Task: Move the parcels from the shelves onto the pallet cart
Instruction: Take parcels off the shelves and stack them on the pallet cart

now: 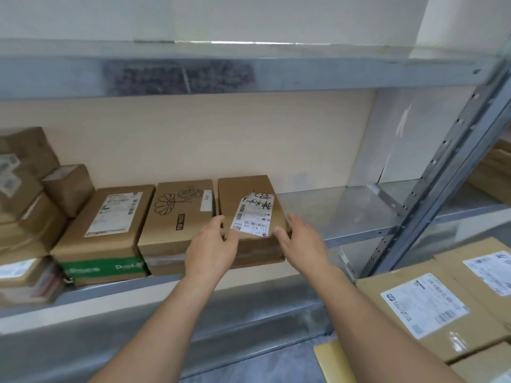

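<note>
The rack fills the view, its middle shelf bare on the right and lined with brown parcels on the left, which suggests the clearing runs from the right end inward. At lower right sit larger boxes with white labels, stacked flat; whether they rest on the pallet cart cannot be told, since no cart shows. On the shelf, the row ends with a green-taped box, then a flower box printed with a daisy, then the end parcel bearing a half-peeled label. That parcel lies flat at the shelf's front edge, touching the flower box on its left and with bare shelf on its right (so the right side is the easy one to reach). The left hand covers the near left corner, fingers curled into the seam between the two boxes, presumably to work a grip there. The right hand is spread at the near right corner, thumb on the top edge, fingers alongside. Both hands flank the parcel, touching it but not clearly clamped; it looks not yet lifted.
</note>
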{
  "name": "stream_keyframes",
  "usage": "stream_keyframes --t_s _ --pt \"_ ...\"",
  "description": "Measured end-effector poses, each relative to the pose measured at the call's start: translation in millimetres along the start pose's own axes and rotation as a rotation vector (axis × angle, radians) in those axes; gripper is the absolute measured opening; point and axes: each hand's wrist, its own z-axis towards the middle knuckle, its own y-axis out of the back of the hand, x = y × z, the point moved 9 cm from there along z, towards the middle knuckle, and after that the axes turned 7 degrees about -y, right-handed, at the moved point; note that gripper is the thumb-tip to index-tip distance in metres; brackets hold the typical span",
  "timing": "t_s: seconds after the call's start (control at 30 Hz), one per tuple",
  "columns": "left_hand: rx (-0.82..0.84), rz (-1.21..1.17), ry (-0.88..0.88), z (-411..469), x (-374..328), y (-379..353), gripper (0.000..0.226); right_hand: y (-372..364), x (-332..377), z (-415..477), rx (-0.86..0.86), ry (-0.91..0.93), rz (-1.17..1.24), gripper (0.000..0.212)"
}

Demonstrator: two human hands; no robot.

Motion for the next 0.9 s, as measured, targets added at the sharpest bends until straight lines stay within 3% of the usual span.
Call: stream_keyframes --t_s 0.1,0.27,0.43,0.6,0.9 --pt "0.042 0.050 0.006 1.8 1.2 -5.5 0.041 4.0 -9.9 1.4 0.029 -0.077 0.050 0.049" --pt "0.165 0.082 -0.009 -4.7 -1.4 -26.3 0.046 -11.6 -12.6 -1.5 0.195 -0.087 0.346 0.037" --pt "0.220 -0.197 0.075 -11.8 14.1 -37.1 0.060 -17.0 -13.7 -15.9 0.246 -0.058 0.486 0.053" --pt "0.223 -0.340 -0.055 -12.8 19.8 -37.3 0.057 -13.3 -18.4 -36.8 0.167 -0.073 0.528 0.061" --pt "0.338 -0.606 -0.314 -34.3 -12.1 -36.4 0.062 21.7 -38.9 -108.3 -0.188 -0.124 0.560 0.081"
